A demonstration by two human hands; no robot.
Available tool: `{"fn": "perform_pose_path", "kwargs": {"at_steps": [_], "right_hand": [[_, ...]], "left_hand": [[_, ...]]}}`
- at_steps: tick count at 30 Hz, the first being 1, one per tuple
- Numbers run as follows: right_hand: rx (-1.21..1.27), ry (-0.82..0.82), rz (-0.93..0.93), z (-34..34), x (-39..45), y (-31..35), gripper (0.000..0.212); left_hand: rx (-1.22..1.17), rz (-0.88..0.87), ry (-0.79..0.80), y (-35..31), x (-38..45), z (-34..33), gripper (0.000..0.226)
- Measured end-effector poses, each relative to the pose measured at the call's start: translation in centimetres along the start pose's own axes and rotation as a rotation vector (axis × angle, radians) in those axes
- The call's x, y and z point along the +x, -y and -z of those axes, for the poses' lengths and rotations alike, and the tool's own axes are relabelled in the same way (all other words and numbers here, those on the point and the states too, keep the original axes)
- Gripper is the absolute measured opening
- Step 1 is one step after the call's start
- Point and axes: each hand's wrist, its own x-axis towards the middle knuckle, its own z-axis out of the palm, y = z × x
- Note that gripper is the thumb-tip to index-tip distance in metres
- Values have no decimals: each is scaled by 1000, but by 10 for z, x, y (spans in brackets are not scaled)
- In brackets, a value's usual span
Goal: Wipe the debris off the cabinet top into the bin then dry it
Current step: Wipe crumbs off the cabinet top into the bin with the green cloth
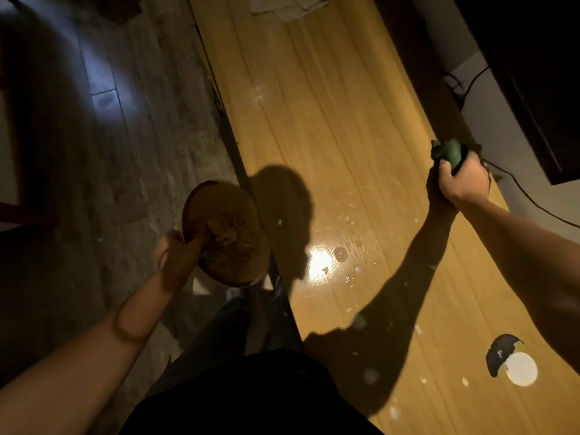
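Note:
A long yellow wooden cabinet top runs up the frame, wet and shiny near the middle. White crumbs and droplets lie scattered over its near half. My right hand is raised above the far right edge, shut on a bunched green cloth. My left hand grips the rim of a round brown bin, tilted toward me just off the cabinet's left edge, with crumpled scraps inside.
A white round disc and a dark torn piece lie at the near right of the top. A pale folded towel rests at the far end. A dark screen and cable stand to the right; grey floor lies left.

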Motion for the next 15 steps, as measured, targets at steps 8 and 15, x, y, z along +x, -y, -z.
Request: {"fn": "perform_pose_path", "kwargs": {"at_steps": [8,15], "right_hand": [[55,-96,116,-26,-41,29,43],[70,-104,134,-82,-148,103,59]], "left_hand": [[11,-63,-50,10,2,2,40],[51,-51,-51,12,11,0,42]]}}
